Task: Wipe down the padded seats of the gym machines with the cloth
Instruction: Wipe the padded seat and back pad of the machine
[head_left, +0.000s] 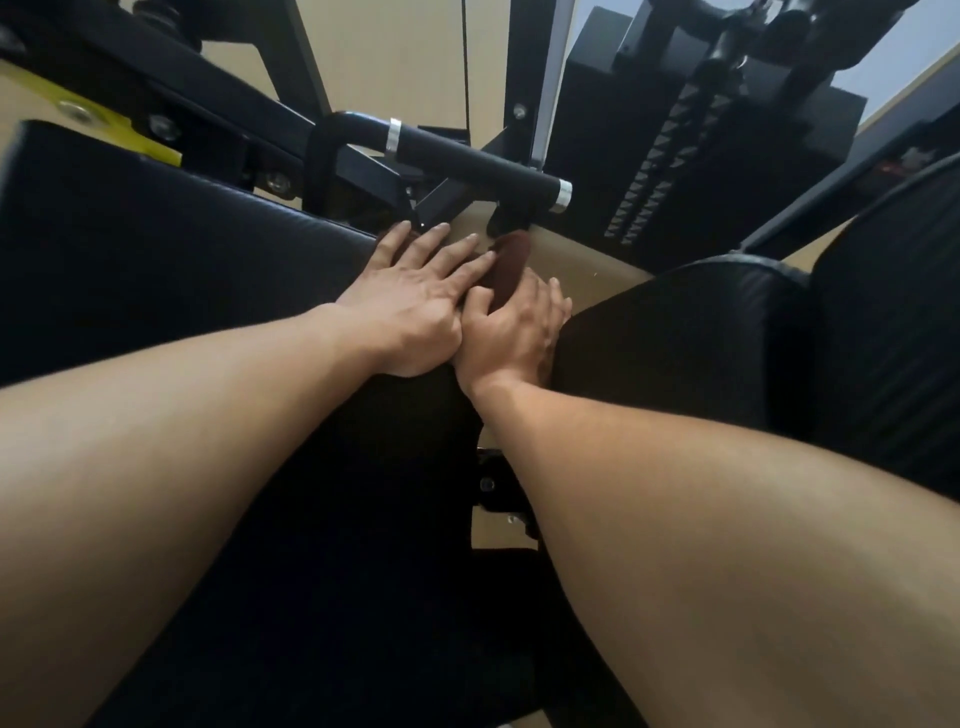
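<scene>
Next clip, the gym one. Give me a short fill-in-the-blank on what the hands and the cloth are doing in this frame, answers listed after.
1. The brown cloth is gripped by the ____ hand.
2. The left hand lies with its fingers ____ on the black padded seat.
3. The foam-covered handle bar beyond the hands has a ____ ring at each end.
4. The weight stack stands to the ____ of the handle bar.

Missing words: right; straight; silver; right

a black foam-covered handle bar (475, 158) with silver end rings is lying crosswise ahead. a black weight stack (670, 192) is standing beyond it, a yellow plate (98, 122) sitting far left.
</scene>
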